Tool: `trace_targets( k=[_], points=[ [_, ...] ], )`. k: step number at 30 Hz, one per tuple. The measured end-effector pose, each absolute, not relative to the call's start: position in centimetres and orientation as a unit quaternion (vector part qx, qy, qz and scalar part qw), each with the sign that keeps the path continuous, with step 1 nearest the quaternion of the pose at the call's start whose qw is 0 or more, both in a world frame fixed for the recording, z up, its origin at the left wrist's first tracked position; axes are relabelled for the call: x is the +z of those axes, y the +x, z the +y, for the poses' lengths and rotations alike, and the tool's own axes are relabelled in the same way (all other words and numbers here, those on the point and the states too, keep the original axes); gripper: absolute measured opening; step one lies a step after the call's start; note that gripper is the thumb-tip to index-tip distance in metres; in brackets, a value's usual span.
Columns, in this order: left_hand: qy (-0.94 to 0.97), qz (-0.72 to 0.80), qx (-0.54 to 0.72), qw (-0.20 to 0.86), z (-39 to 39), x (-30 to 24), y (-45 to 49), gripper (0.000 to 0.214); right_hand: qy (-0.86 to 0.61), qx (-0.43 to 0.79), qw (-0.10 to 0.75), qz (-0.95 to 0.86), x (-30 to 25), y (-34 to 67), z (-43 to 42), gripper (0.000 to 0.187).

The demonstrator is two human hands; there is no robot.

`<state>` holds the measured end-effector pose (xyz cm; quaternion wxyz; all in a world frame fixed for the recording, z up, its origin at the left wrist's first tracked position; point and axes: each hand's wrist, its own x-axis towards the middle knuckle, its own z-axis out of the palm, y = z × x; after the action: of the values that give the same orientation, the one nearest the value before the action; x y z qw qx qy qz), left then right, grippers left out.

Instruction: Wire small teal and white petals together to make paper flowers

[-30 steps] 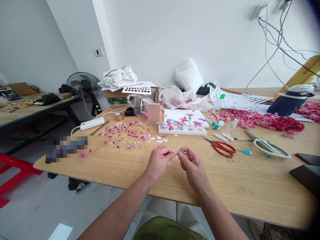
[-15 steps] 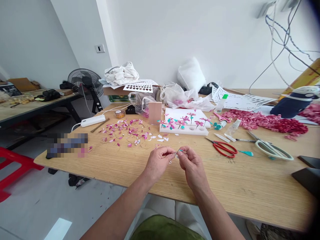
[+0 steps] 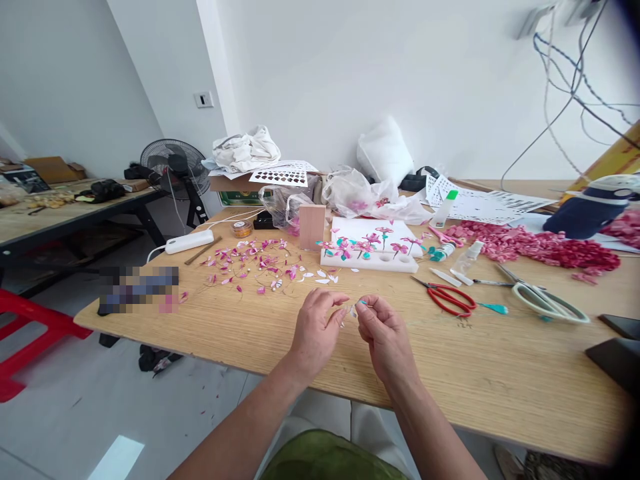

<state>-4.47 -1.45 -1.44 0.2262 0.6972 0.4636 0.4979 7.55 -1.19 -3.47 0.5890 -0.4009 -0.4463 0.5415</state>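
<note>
My left hand (image 3: 316,328) and my right hand (image 3: 384,333) meet over the wooden table (image 3: 500,387), fingertips pinched together. Between them is a tiny piece with a teal tip (image 3: 361,303) and a pale petal (image 3: 352,311); it is too small to make out fully. Beyond my hands lie scattered pink petals (image 3: 255,261) and a white foam block (image 3: 370,260) holding small pink flowers with teal stems. Red-handled scissors (image 3: 447,298) lie just right of my right hand.
Pale green scissors (image 3: 543,301), small glue bottles (image 3: 440,251), a heap of red-pink pieces (image 3: 540,243), a wooden block (image 3: 312,227), plastic bags (image 3: 350,192) and punched paper sheets (image 3: 480,200) fill the far side. A fan (image 3: 175,170) and a second table (image 3: 55,213) stand at left.
My hands stay together at the same spot; the fingers have shifted slightly around the tiny piece. The view has drifted a little.
</note>
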Motion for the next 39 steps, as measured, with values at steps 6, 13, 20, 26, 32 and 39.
trace_targets(
  k=[6,13,20,26,32,39],
  points=[
    [0.722,0.472,0.489,0.134,-2.3,-2.1,-4.3,0.012,-0.415,0.527,0.602,-0.433,-3.4,7.4,-1.3,0.019],
    [0.745,0.458,0.477,0.085,-1.9,-2.9,-4.8,0.011,-0.426,0.516,0.596,-0.444,-3.3,7.3,-1.4,0.018],
    [0.736,0.45,0.495,0.107,-1.7,-2.3,-5.3,0.014,-0.401,0.554,0.593,-0.424,-2.7,7.0,-1.7,0.017],
    [0.692,0.45,0.528,0.2,-1.9,-2.7,-4.9,0.012,-0.36,0.599,0.598,-0.391,-2.3,6.7,-2.1,0.017],
    [0.643,0.451,0.55,0.283,-2.1,-2.7,-4.3,0.009,-0.354,0.596,0.613,-0.378,-2.3,6.4,-2.2,0.016],
    [0.655,0.489,0.51,0.268,-2.3,-2.0,-4.3,0.011,-0.376,0.577,0.614,-0.386,-2.4,6.3,-2.3,0.017]
  ],
)
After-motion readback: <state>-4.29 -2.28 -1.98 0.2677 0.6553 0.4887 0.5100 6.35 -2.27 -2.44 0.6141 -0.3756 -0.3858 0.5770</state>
